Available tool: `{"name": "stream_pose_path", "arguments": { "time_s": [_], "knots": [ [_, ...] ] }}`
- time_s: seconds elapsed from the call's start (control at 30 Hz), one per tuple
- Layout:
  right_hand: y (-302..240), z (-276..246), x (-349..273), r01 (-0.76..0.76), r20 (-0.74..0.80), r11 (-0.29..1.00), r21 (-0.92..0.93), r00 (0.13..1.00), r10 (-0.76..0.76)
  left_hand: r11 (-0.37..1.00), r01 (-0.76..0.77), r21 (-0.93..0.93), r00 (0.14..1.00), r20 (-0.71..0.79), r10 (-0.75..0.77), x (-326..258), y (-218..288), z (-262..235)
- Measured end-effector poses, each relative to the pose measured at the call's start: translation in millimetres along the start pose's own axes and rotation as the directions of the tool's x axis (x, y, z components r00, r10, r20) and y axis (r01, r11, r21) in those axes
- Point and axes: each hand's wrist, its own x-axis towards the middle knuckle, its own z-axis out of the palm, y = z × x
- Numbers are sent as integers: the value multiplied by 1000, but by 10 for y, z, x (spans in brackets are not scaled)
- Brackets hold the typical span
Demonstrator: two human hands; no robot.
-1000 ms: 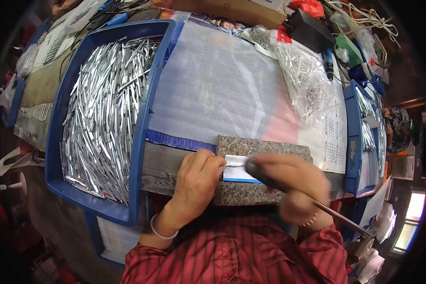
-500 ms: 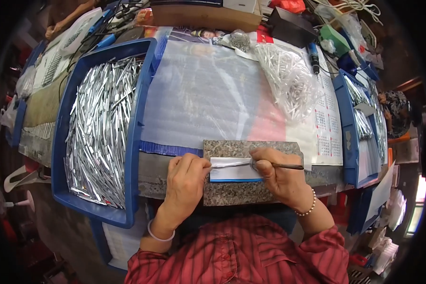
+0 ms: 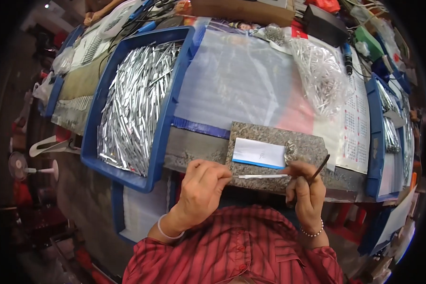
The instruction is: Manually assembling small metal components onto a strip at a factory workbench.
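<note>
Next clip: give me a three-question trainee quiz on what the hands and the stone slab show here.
1. True or false: the left hand and right hand hold one thin silver metal rod between them.
2. What lies on the speckled grey stone slab? A) white card with blue edge B) scissors C) a cup
3. What fills the large blue plastic tray to the person's left?

Key: 1 true; 2 A; 3 a heap of thin silver rods.
</note>
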Motion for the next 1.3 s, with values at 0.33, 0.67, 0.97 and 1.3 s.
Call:
{"name": "stream_pose_path", "arguments": {
  "time_s": [0.33,0.67,0.97,1.3],
  "knots": [
    [144,109,-104,-114,42,992,60,993,112,988,121,-96,993,29,-119,-235,152,5],
    [162,59,-175,-142,68,990,-20,987,143,936,275,-220,960,118,-254,-299,186,48],
    [136,322,-146,16,186,972,-234,982,28,803,480,-352,858,377,-347,-498,67,-76],
    [192,713,-187,144,511,934,-328,858,47,583,756,-298,654,389,-649,-1679,-406,-645]
  ]
}}
